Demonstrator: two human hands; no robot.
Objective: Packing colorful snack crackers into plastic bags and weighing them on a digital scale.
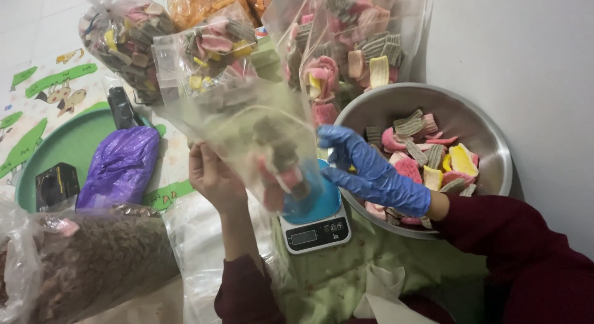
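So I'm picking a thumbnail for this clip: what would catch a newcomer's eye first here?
The bright blue-gloved right hand at centre stands out most, reaching into a clear plastic bag that the bare left hand holds up over a small kitchen scale. Next comes the steel bowl at right, filled with pink, yellow and brown ridged crackers. Tied bags of the same crackers crowd the top.

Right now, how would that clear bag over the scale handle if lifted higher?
The clear bag looks floppy, its film creasing above the left hand. The few crackers probably keep it light and bottom-weighted, so it may swing.
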